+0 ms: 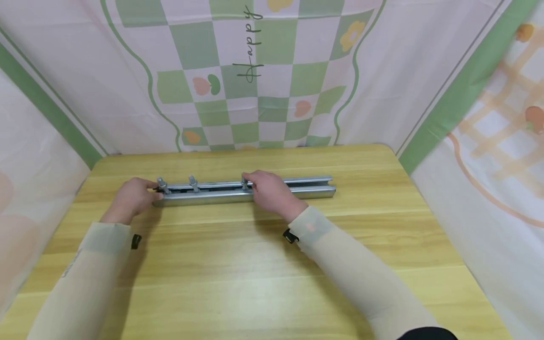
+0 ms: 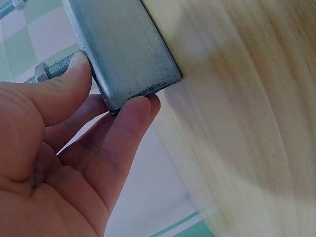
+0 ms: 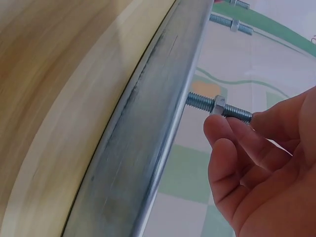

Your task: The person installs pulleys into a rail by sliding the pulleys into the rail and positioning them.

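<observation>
A silvery metal channel (image 1: 208,198) lies across the table with its slot facing up. Several threaded studs with hex nuts stand up from it, one near the left end (image 1: 162,185) and another a little right of that (image 1: 193,183). My left hand (image 1: 133,197) grips the channel's left end; in the left wrist view the thumb presses the edge beside a stud (image 2: 61,65) and fingers touch the end face. Around the middle, my right hand (image 1: 272,192) pinches the upper part of a third stud (image 3: 199,101), fingertips near its hex nut (image 3: 219,104).
The channel's right part (image 1: 314,191) extends beyond my right hand. Beneath everything is a wood-grain table (image 1: 238,274). A checkered cloth (image 1: 276,42) hangs behind its back edge, with pale printed cloth (image 1: 501,189) along the right side.
</observation>
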`<action>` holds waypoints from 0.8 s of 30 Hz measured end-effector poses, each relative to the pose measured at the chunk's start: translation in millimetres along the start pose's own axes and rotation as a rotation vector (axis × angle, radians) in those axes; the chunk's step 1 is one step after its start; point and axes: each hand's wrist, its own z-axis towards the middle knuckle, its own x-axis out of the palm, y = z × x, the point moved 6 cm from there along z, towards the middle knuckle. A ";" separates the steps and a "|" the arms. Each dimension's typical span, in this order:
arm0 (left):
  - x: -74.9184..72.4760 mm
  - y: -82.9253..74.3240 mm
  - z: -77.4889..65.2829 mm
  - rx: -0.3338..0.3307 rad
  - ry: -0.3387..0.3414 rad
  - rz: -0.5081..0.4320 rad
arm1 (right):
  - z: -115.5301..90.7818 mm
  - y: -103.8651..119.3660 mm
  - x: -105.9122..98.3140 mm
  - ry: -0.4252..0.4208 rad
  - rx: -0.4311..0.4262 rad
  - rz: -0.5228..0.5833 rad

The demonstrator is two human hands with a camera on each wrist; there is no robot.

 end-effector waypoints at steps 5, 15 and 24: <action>-0.6 -0.8 -0.5 0.002 -0.002 -0.002 | 2.6 9.2 2.0 0.011 -0.021 -0.030; 0.1 0.3 0.1 0.003 -0.004 -0.002 | 8.9 20.2 10.2 0.056 -0.020 -0.011; 1.0 1.4 -0.3 0.003 -0.005 -0.006 | 14.6 30.1 15.6 0.088 -0.012 0.001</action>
